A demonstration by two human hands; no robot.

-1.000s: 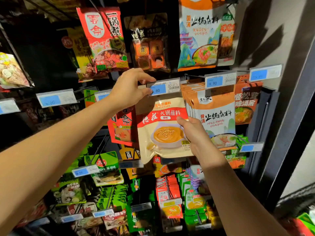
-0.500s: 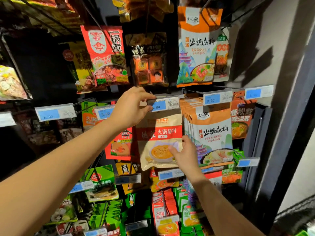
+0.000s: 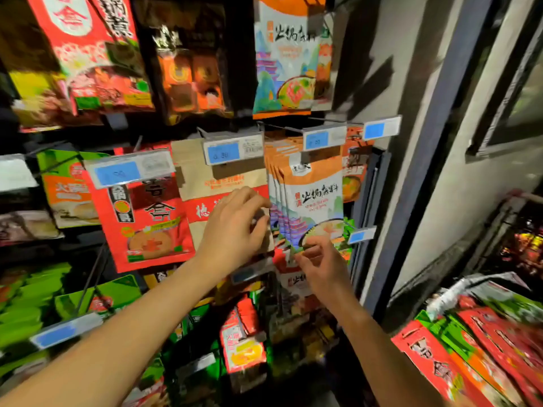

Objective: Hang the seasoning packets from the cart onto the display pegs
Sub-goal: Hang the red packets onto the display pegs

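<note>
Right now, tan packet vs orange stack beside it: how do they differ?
Look: tan packet is kraft with red band; orange stack has white panel. Count: tan packet shows one face, orange stack several edges. Touch: left hand covers tan packet's lower part; right hand pinches orange stack's bottom edge. Both hang behind blue price tags.
</note>
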